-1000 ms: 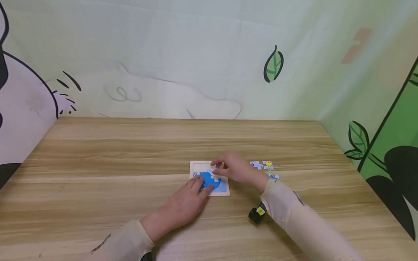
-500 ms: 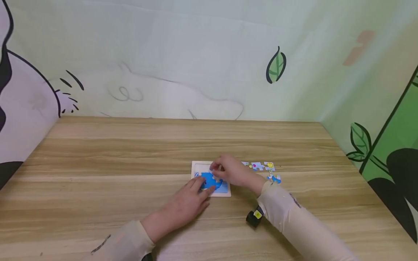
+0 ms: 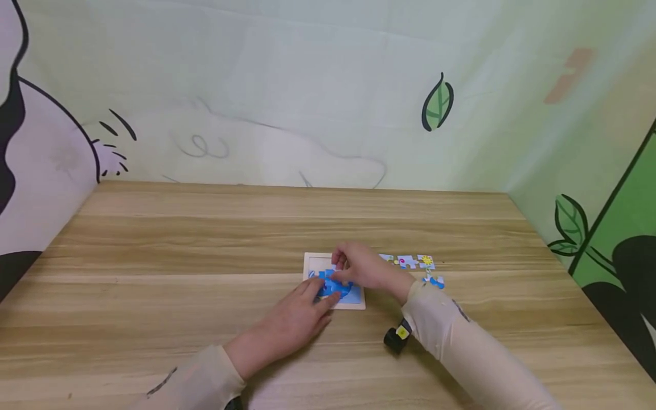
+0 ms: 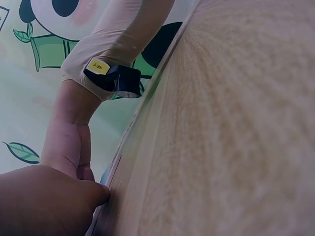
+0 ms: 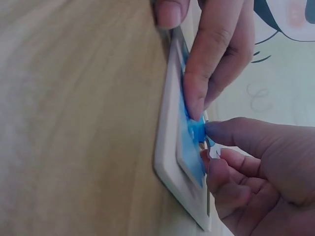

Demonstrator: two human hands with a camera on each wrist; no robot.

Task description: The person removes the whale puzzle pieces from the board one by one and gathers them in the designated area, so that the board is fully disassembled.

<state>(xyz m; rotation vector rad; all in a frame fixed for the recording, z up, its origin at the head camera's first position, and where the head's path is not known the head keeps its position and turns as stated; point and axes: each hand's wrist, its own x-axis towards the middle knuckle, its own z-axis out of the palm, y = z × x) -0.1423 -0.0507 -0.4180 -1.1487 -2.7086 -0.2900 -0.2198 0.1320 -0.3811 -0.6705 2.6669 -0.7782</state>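
Note:
A small jigsaw puzzle in a pale frame lies on the table, its assembled part showing a blue shape on lighter blue. My left hand rests on it from the lower left, with extended fingers touching the blue area. From the right, my right hand reaches over the frame. The right wrist view shows its thumb and fingers pinching a small puzzle piece at the puzzle's surface, close to the left fingertips. Fingers hide most of this piece and part of the picture.
Right of the frame lie several loose puzzle pieces, among them a sun piece and, below it, a blue-and-white piece. The wooden table meets a painted wall at the back.
The right hand has shifted slightly left relative to the frame, uncovering more loose pieces. A pale gap in the blue picture by its fingertips no longer shows. The left hand stays in place.

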